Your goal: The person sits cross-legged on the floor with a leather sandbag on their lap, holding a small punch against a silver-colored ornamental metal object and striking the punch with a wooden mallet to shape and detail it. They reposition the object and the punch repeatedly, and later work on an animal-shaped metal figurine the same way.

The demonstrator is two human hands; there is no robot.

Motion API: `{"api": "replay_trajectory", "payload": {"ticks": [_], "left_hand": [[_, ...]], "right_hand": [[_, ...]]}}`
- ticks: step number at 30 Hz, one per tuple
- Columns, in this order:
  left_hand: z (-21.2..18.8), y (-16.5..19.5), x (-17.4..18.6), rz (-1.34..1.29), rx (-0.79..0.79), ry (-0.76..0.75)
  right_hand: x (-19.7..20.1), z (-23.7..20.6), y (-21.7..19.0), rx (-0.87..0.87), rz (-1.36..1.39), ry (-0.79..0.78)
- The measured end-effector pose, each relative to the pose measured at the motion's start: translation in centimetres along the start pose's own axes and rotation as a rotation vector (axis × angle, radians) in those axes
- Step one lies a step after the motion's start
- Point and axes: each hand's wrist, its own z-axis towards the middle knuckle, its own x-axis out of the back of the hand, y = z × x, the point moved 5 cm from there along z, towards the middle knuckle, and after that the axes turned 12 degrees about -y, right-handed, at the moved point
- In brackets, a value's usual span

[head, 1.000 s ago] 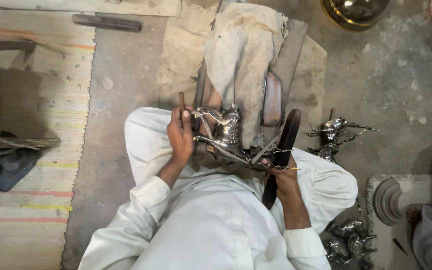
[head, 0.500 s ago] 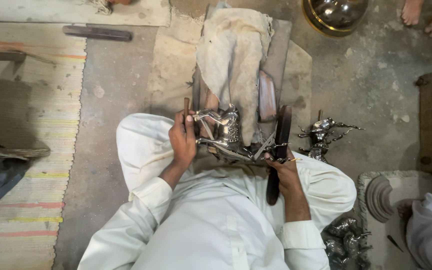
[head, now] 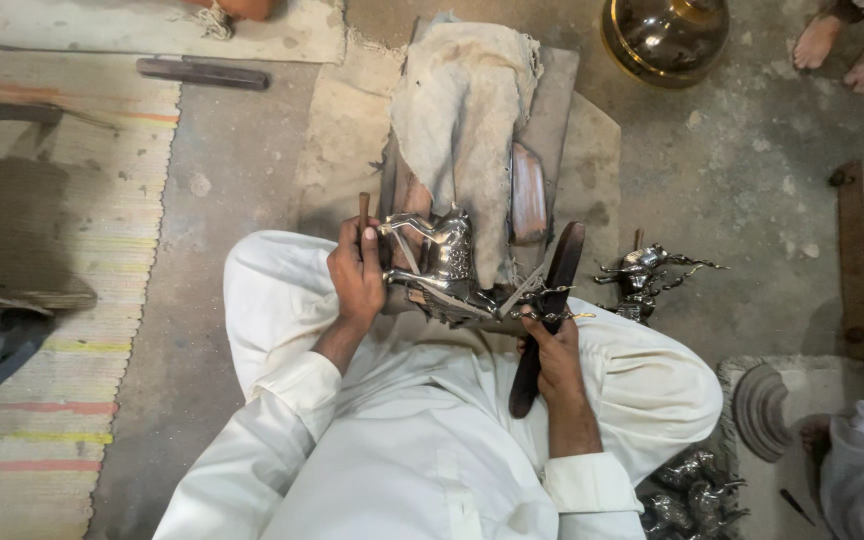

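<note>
horse figurine [head: 444, 268]: shiny silver, on its side | left hand [head: 356, 272]: gripping tool, probably chisel | right hand [head: 550, 345]: clamped on dark mallet [head: 546, 312]

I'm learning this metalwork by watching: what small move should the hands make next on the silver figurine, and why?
Probably bring the dark wooden mallet in the right hand down lightly onto the brown-handled tool that the left hand holds against the silver figurine. The mallet sits beside the figurine, apart from the tool.

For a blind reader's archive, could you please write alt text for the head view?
Seated on the floor in white clothing, a person grips a small tool in the left hand against a shiny metal horse figurine, while the right hand holds a dark wooden stick.
</note>
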Motion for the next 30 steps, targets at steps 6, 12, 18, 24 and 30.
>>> {"api": "replay_trajectory", "payload": {"ticks": [6,12,18,24,30], "left_hand": [[-0.1,0.7,0.2,-0.025,-0.032,0.039],[-0.3,-0.1,0.0,0.003,-0.025,0.049],[-1.1,-1.2,-0.4,0.018,-0.026,0.032],[-1.4,-2.6,-0.5,-0.036,0.030,-0.005],[-1.9,-2.7,-0.5,-0.063,-0.052,-0.037]], "right_hand": [[-0.3,-0.1,-0.3,-0.029,0.009,0.029],[0.5,-0.2,0.4,-0.085,-0.026,0.066],[1.2,-0.2,1.3,-0.042,-0.038,0.070],[1.5,-0.1,2.1,-0.089,0.023,0.072],[2.8,-0.1,2.5,-0.144,-0.067,0.095]]}}
